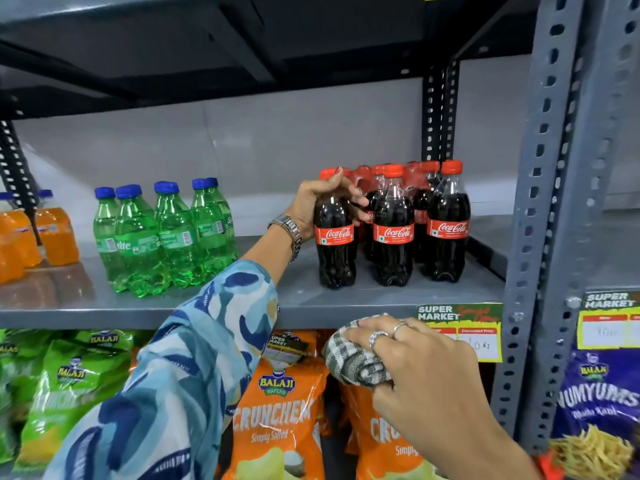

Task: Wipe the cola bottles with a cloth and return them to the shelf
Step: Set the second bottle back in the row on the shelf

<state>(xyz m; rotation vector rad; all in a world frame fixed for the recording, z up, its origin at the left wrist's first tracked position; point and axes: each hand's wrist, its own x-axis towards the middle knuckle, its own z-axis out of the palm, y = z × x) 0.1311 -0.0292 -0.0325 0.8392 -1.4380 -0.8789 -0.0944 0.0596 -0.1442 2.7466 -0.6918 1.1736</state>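
- Orange drink bottles (20, 237) stand at the far left of the grey metal shelf (346, 303), their labels too blurred to read.
- Beside them is a cluster of green bottles (162, 237) with blue caps; the letters "ite" show on one label.
- A patterned blue and white sleeve (180, 368) reaches up from the lower left, with a metal watch (289, 230) on the wrist.
- The left hand (318, 202) is wrapped around the neck and shoulder of the leftmost cola bottle (334, 237), thumb near the red cap, fingers curled behind it; the bottle stands upright with its base on the shelf.
- That bottle holds dark liquid and carries a red band reading "Coca-Cola".
- Just to its right, the other cola bottles (419, 226) stand upright in rows at the right end of the shelf, each with a red cap and the same label.
- Below the shelf edge, the right hand (415, 368), wearing rings, is closed on a bunched grey and white checked cloth (353, 358), well apart from the bottles.
- A price tag (460, 327) on the shelf edge reads "SUPER MARKET".
- On the lower level are green "BALAJI" bags (65, 386), orange "BALAJI WAFERS CRUNCHEM Simply Salted" bags (277, 417) and a purple "NUMYUMS" bag (595, 393).
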